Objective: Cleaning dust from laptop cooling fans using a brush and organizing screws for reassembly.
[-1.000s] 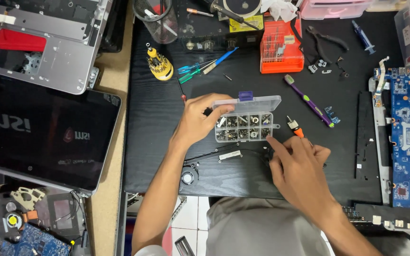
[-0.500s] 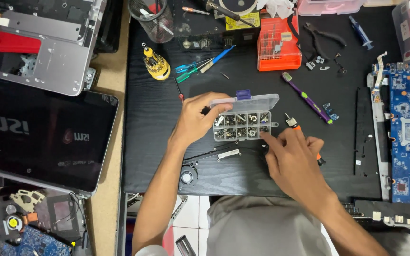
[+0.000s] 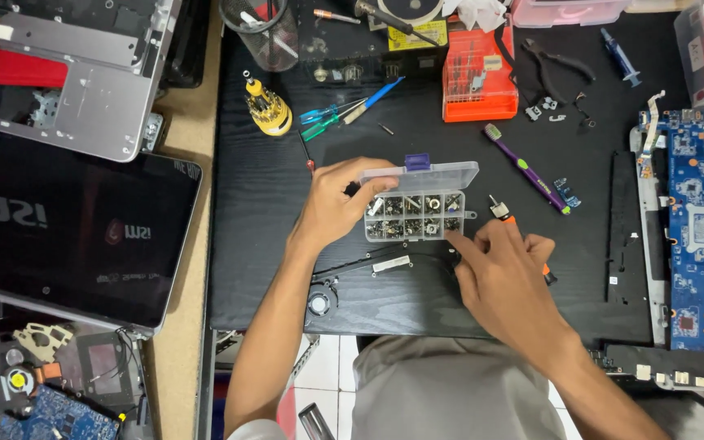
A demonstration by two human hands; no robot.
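Note:
A small clear compartment box (image 3: 417, 213) full of screws sits open on the black desk mat (image 3: 270, 244), its lid tipped up behind it. My left hand (image 3: 336, 208) grips the box's left side. My right hand (image 3: 507, 273) rests just right of and below the box, fingers curled around an orange-handled screwdriver (image 3: 500, 212) whose metal tip sticks out above the knuckles. A black heat pipe with a fan (image 3: 360, 273) lies just in front of the box, between my forearms.
A closed black laptop lid (image 3: 75, 228) lies at left, a grey laptop chassis (image 3: 67, 73) above it. A blue motherboard (image 3: 702, 236) is at right. An orange bit case (image 3: 478, 77), purple toothbrush (image 3: 527, 169), yellow screwdriver (image 3: 269, 106) and pliers (image 3: 560, 61) sit behind the box.
My right hand has shifted slightly up and left toward the box's lower right corner. The left hand and box have stayed in place.

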